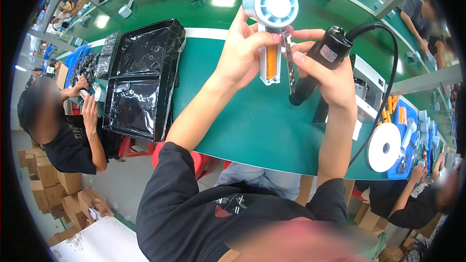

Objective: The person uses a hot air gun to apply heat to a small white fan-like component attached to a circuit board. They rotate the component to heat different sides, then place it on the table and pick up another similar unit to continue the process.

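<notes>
My left hand (238, 53) is closed around a light-blue handheld fan (277, 6), its round head up and its handle pointing down. The handle stands open along its length, and an orange cylindrical battery (271, 63) shows inside. My right hand (335, 77) is wrapped round a black electric screwdriver (326, 51), tilted with its cord end up. A thin dark strip (290, 65), perhaps a circuit board, stands upright beside the handle, at the right hand's fingertips. Whether the strip is joined to the fan I cannot tell.
Black plastic-lined trays (141, 82) lie left on the green table (242, 131). At right are a white machine (366, 87), a white reel (384, 147) and the screwdriver's looping black cable (397, 53). Fan parts sit on the far green belt (160, 0). Co-workers sit on both sides.
</notes>
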A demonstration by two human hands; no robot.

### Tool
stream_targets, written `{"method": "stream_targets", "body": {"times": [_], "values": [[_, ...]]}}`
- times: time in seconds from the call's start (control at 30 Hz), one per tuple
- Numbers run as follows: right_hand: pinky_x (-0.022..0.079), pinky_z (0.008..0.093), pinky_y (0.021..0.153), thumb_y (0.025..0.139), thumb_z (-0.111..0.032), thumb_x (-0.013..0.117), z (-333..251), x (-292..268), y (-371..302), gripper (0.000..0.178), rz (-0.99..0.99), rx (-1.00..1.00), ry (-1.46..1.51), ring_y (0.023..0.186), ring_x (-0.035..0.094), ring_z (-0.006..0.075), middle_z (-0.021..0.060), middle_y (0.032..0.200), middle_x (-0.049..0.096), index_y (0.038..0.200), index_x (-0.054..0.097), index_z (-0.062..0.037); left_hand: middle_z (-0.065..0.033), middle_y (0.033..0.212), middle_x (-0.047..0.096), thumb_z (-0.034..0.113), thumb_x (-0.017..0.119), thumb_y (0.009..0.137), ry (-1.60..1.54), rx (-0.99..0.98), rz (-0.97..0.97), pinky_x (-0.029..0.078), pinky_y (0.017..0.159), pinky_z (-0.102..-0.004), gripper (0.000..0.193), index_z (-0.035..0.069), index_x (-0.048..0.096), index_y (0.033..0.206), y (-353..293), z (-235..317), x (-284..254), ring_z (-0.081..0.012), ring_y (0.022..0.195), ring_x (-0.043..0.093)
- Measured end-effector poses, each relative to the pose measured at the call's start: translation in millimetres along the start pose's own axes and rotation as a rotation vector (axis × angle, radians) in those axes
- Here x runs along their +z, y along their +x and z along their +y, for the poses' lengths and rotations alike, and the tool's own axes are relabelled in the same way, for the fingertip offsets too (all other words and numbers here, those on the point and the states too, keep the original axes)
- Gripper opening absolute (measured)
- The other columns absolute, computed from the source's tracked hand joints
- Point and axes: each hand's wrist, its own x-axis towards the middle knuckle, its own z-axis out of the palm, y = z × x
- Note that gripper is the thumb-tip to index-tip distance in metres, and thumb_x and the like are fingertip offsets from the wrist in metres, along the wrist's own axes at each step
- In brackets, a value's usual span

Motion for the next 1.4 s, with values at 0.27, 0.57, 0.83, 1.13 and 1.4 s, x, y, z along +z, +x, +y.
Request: {"method": "stream_targets", "body": {"times": [0.27,0.57,0.83,1.13,1.4], "values": [[0.046,0.0272,0.060,0.082,-0.002,0.079,10,-2,3,0.042,-0.014,-0.006,0.085,0.067,0.060,0.0120,0.0074,0.087,0.070,0.121,0.062,0.0016,-0.0172,0.113,0.066,0.002,0.059,0.087,0.020,-0.061,-0.048,0.056,0.094,-0.0396,0.051,0.003,0.046,0.136,1,-9,-4,-0.0247,0.103,0.068],[0.048,0.0250,0.062,0.079,-0.003,0.082,13,-2,-1,0.042,0.002,-0.010,0.153,0.069,0.062,0.0112,0.0050,0.088,0.070,0.118,0.067,0.0032,-0.0149,0.116,0.068,-0.007,0.065,0.082,0.030,0.007,-0.024,0.056,0.090,-0.0361,0.069,0.005,0.035,0.142,3,-10,-5,-0.0210,0.105,0.068],[0.047,0.0242,0.062,0.079,-0.002,0.082,14,1,0,0.036,0.063,-0.032,0.069,0.069,0.061,0.0109,0.0058,0.086,0.069,0.112,0.067,0.0036,-0.0155,0.116,0.068,-0.010,0.064,0.080,0.079,0.015,-0.012,0.053,0.093,-0.0365,0.073,0.005,0.033,0.145,0,-9,1,-0.0204,0.106,0.068],[0.043,0.0204,0.063,0.080,-0.003,0.079,15,-5,-3,0.032,0.096,-0.019,0.014,0.069,0.055,0.0072,0.0026,0.089,0.061,0.109,0.064,0.0017,-0.0147,0.119,0.064,-0.011,0.064,0.080,0.003,-0.040,-0.050,0.056,0.084,-0.0326,0.074,0.007,0.035,0.145,1,-14,2,-0.0190,0.102,0.067],[0.042,0.0202,0.065,0.081,-0.003,0.077,19,2,0,0.033,0.093,-0.038,0.044,0.071,0.054,0.0075,0.0039,0.091,0.061,0.110,0.063,0.0017,-0.0139,0.120,0.059,-0.008,0.069,0.077,0.091,-0.004,0.019,0.057,0.082,-0.0342,0.075,0.005,0.041,0.144,3,-12,-4,-0.0197,0.105,0.067]]}}
